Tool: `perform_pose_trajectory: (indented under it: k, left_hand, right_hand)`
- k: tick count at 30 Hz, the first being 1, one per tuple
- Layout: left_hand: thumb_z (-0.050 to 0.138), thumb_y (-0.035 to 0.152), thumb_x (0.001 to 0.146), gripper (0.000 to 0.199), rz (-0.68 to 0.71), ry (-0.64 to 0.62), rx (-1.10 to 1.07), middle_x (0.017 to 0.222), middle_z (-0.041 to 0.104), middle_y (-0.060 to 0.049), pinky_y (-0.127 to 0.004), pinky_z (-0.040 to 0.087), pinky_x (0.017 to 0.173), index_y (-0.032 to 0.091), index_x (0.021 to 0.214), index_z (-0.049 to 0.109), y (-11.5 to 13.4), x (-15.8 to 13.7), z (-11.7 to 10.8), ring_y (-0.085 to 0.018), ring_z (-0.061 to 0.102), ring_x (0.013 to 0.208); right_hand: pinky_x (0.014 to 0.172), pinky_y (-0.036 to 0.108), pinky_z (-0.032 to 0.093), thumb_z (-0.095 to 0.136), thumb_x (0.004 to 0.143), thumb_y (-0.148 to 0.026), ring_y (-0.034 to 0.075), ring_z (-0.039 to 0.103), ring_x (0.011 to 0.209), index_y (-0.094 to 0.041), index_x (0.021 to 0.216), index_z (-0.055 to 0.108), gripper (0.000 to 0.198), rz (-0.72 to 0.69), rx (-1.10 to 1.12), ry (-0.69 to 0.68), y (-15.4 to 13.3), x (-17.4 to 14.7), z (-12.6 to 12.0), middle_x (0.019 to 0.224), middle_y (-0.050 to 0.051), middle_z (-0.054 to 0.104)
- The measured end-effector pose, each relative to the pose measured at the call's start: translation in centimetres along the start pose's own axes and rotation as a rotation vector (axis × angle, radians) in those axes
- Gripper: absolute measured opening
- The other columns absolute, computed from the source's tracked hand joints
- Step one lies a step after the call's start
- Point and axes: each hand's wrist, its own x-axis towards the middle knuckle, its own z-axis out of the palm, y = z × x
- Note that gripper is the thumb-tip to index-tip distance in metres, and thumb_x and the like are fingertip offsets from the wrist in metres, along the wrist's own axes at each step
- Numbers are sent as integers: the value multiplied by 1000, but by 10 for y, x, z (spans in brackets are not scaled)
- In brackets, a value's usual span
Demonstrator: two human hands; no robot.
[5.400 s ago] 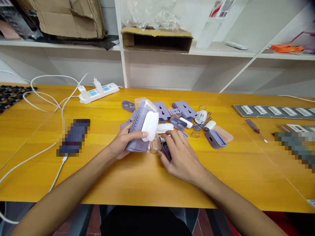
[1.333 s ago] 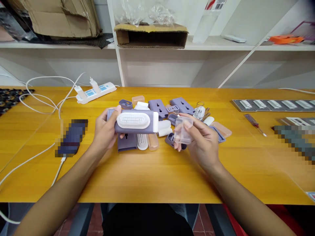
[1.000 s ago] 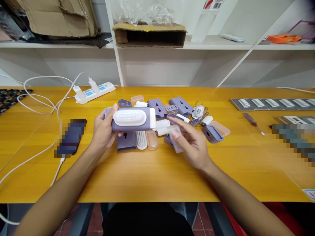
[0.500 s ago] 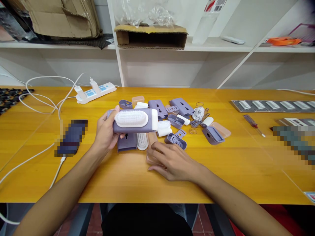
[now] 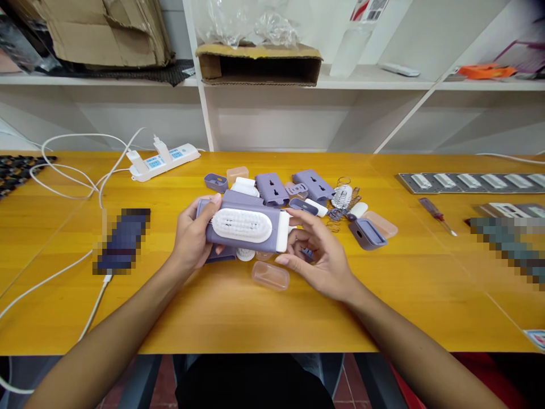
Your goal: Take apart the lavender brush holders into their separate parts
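My left hand [image 5: 193,233] grips the back end of a purple brush [image 5: 242,227], a purple plastic body with an oval of white bristles facing up and a white end piece [image 5: 283,231]. It is held above the table. My right hand [image 5: 315,250] is at the white end, fingers curved and apart, index fingertip near the upper corner and thumb just below. Whether they touch it I cannot tell. Beneath the hands lies a clear peach cover [image 5: 271,275]. A white bristle head [image 5: 245,254] and a purple shell [image 5: 221,254] are partly hidden under the brush.
Purple shells [image 5: 272,189], a purple case [image 5: 368,234] and wire springs [image 5: 344,183] lie behind and to the right. A screwdriver [image 5: 438,216] and a metal strip [image 5: 472,183] are further right. At left are a phone [image 5: 123,240], cables and a power strip [image 5: 164,162].
My right hand has left the peach cover and risen to the brush's white end. The brush has come lower and a little to the right in my left hand.
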Motion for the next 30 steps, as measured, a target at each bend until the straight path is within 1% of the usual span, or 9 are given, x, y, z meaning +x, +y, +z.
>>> perform_pose_trajectory:
  k: [5,10,13,16,20,23,26,28,30]
  left_hand:
    - [96,62,75,52,-6,-25,10,61,59,6,-23,38,25,21,95,71,-4,-3,0,-11,50,39]
    - [96,63,76,52,10,-32,10,62,59,6,-23,40,25,23,96,70,-7,-2,-2,-11,51,40]
    - [96,65,76,54,16,-38,9,63,58,6,-24,41,26,23,97,70,-7,-2,-2,-12,51,40]
    - [96,66,75,55,22,-47,14,64,57,6,-24,44,27,23,97,71,-7,-2,-3,-12,52,43]
    - [92,70,80,55,56,-83,36,65,57,5,-25,47,30,22,98,72,-8,-2,-5,-13,54,44]
    - [87,73,83,55,68,-80,37,66,62,2,-26,48,36,21,94,73,-8,-3,-5,-16,61,48]
    - [81,79,86,60,99,-35,47,70,69,-3,-29,53,48,19,83,71,-9,-2,-4,-21,71,61]
    - [77,80,89,61,128,-14,72,71,71,-5,-30,54,56,20,78,69,-11,-1,-5,-23,73,68]
    - [75,75,93,57,152,-12,103,73,70,-4,-30,52,60,20,79,70,-14,-1,-7,-21,71,71]
  right_hand:
    - [53,31,48,95,89,-37,17,67,75,-32,146,59,67,25,103,10,-1,0,1,123,8,73]
    - [58,31,55,98,86,-35,19,73,82,-31,148,61,72,54,148,35,2,0,4,121,7,74]
    - [59,30,56,99,85,-31,17,72,79,-31,149,62,74,46,159,45,5,0,5,118,6,76]
    - [61,30,59,98,87,-30,16,73,79,-32,150,62,73,35,186,39,8,0,5,120,6,76]
    - [66,31,67,91,95,-31,17,78,85,-35,155,58,68,38,290,-1,11,0,6,130,8,71]
    - [64,33,70,88,97,-30,16,78,82,-40,155,57,67,34,336,-17,11,1,6,140,8,65]
    - [64,35,72,87,99,-31,16,77,78,-40,156,57,65,39,342,-28,9,3,5,141,9,66]
    - [65,38,72,85,100,-33,18,77,78,-38,157,57,63,41,346,-37,7,5,3,136,10,69]
    - [65,39,72,83,102,-33,20,79,80,-37,156,59,60,39,351,-29,7,5,2,138,10,69]
